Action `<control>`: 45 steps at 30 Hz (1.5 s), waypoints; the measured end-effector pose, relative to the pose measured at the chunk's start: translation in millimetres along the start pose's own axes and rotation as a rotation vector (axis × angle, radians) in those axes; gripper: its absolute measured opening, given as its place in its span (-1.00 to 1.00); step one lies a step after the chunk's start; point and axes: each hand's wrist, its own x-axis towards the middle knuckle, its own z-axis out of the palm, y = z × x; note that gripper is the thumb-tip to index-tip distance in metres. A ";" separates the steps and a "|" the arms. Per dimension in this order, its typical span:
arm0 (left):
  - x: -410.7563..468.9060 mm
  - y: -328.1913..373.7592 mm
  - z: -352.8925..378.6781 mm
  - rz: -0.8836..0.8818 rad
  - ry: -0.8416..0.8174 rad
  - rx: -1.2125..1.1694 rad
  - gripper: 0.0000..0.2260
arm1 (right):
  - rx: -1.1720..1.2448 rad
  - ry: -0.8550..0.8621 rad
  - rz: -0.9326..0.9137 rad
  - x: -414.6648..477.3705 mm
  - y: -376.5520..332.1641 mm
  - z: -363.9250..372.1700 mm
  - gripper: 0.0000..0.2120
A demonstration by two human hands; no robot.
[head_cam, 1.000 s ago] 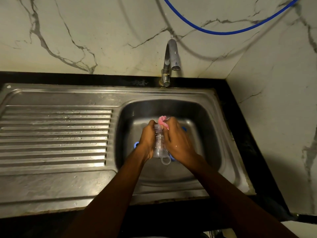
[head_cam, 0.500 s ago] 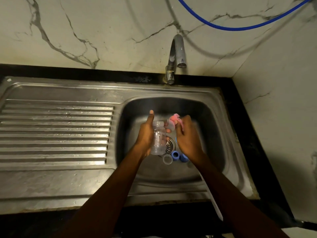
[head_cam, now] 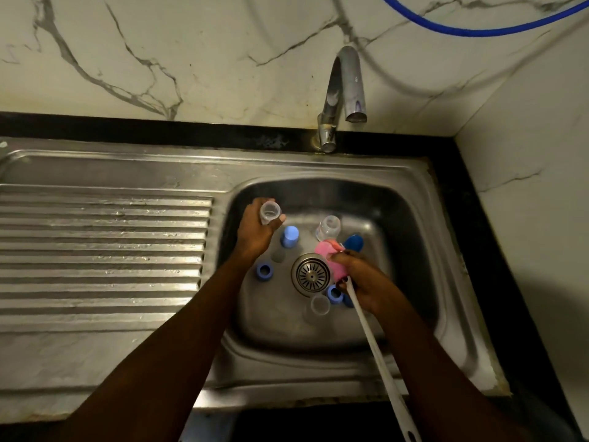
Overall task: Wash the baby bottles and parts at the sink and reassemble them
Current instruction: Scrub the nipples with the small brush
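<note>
Got the left hand (head_cam: 258,232) with fingers curled round a clear bottle (head_cam: 270,212), mouth up, over the far-left part of the sink (head_cam: 382,169) basin. Got the right hand (head_cam: 366,282) with fingers closed round a brush (head_cam: 330,258), pink sponge head and long white handle, just right of the drain (head_cam: 312,275). Down in the basin, spotting a second bottle (head_cam: 328,227) at the far side, a light blue cap (head_cam: 290,235), a dark blue cap (head_cam: 354,242), a blue ring (head_cam: 264,270) left of the drain, another ring (head_cam: 334,293) and a clear cap (head_cam: 319,304) on its near side.
</note>
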 end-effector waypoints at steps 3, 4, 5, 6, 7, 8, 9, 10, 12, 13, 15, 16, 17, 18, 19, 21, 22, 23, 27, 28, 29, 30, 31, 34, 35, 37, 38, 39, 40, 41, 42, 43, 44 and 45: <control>0.6 -18.4 2.1 -0.006 -0.001 0.095 -0.67 | 0.031 0.012 0.011 8.2 5.9 0.1 -0.69; 0.4 -22.7 2.7 -0.008 0.011 0.112 -0.66 | 0.034 0.021 0.009 10.0 7.2 0.7 -0.67; 0.1 -25.8 3.1 -0.011 0.020 0.127 -0.66 | 0.043 0.024 0.005 12.0 8.1 1.2 -0.66; -0.1 -28.0 3.8 -0.020 0.022 0.136 -0.67 | 0.052 0.023 -0.001 14.2 9.1 1.5 -0.65; -0.7 -30.0 4.3 -0.029 0.019 0.150 -0.68 | 0.054 0.022 -0.005 15.1 10.2 1.5 -0.65; -1.1 -32.2 4.8 -0.042 0.013 0.168 -0.68 | 0.046 0.022 -0.005 15.7 11.3 1.2 -0.65; -1.8 -33.8 5.2 -0.061 0.008 0.188 -0.68 | 0.038 0.020 -0.002 15.1 11.9 0.8 -0.66; -2.2 -37.0 5.8 -0.080 0.010 0.202 -0.67 | 0.032 0.017 0.000 16.2 13.6 -0.7 -0.68; -3.1 -41.8 7.1 -0.113 0.014 0.211 -0.65 | 0.035 0.023 0.007 17.5 16.2 -3.7 -0.70; -2.7 -42.3 6.9 -0.132 0.020 0.212 -0.64 | 0.035 0.029 0.011 18.1 16.2 -4.7 -0.71; -1.9 -41.5 6.8 -0.162 0.025 0.219 -0.58 | 0.021 0.045 0.019 20.0 16.7 -7.0 -0.74; -1.4 -40.6 6.8 -0.170 0.023 0.226 -0.54 | 0.021 0.051 0.022 21.0 17.4 -8.4 -0.74; -1.3 -38.7 6.8 -0.179 0.022 0.233 -0.50 | 0.030 0.055 0.029 20.4 17.5 -8.6 -0.74; -1.0 -36.6 6.3 -0.191 0.023 0.240 -0.46 | 0.035 0.058 0.036 20.3 17.8 -9.2 -0.73; -0.8 -35.1 6.2 -0.209 0.026 0.247 -0.43 | 0.036 0.060 0.036 20.2 18.3 -9.7 -0.74; -2.4 -32.2 6.3 -0.257 0.029 0.252 -0.38 | 0.016 0.061 0.025 17.9 18.3 -9.7 -0.72; -5.0 -30.4 6.8 -0.276 0.033 0.245 -0.35 | 0.016 0.062 0.021 17.3 18.8 -9.8 -0.67; -9.1 -28.0 8.0 -0.288 0.048 0.231 -0.34 | 0.017 0.062 0.019 16.2 19.0 -9.6 -0.62; -38.1 -23.4 17.8 -0.271 0.152 0.217 -0.41 | -0.007 0.082 -0.006 14.3 19.6 -12.5 -0.61; -45.4 -23.5 20.5 -0.271 0.163 0.233 -0.43 | -0.009 0.084 -0.011 13.6 19.5 -13.6 -0.60; -51.3 -24.8 22.8 -0.267 0.159 0.253 -0.46 | -0.013 0.083 -0.014 14.2 19.9 -14.9 -0.59; -55.7 -26.8 24.6 -0.252 0.135 0.287 -0.51 | -0.020 0.082 -0.015 12.7 19.4 -15.6 -0.59; -58.2 -28.8 26.2 -0.227 0.089 0.344 -0.59 | -0.027 0.078 -0.017 12.3 19.0 -16.4 -0.60; -57.5 -34.9 31.1 -0.102 -0.055 0.586 -0.77 | -0.053 0.082 -0.038 14.5 18.9 -18.9 -0.60; -55.0 -35.4 33.2 -0.070 -0.087 0.639 -0.76 | -0.061 0.079 -0.052 15.8 18.6 -19.3 -0.61; -48.8 -37.5 38.5 -0.018 -0.138 0.743 -0.72 | -0.081 0.081 -0.066 16.7 18.1 -19.8 -0.64; -45.7 -38.6 41.3 0.004 -0.158 0.802 -0.71 | -0.086 0.081 -0.065 17.2 17.9 -20.4 -0.65; -43.4 -40.7 43.5 0.023 -0.178 0.858 -0.69 | -0.085 0.076 -0.064 17.4 18.0 -20.8 -0.66; -41.6 -43.9 45.7 0.044 -0.195 0.906 -0.69 | -0.093 0.070 -0.063 17.8 18.3 -22.1 -0.66; -40.4 -46.4 47.6 0.065 -0.205 0.943 -0.69 | -0.093 0.063 -0.066 17.8 18.2 -23.3 -0.66; -39.5 -49.7 48.9 0.087 -0.212 0.975 -0.68 | -0.097 0.057 -0.068 17.8 18.3 -24.7 -0.66; -38.8 -51.9 49.7 0.106 -0.210 0.997 -0.68 | -0.093 0.053 -0.071 17.9 18.3 -26.1 -0.67; -37.4 -54.5 50.1 0.121 -0.208 1.009 -0.69 | -0.097 0.050 -0.075 17.8 18.5 -27.5 -0.68; -36.3 -55.1 49.6 0.135 -0.203 1.012 -0.71 | -0.095 0.041 -0.077 17.4 18.2 -28.2 -0.68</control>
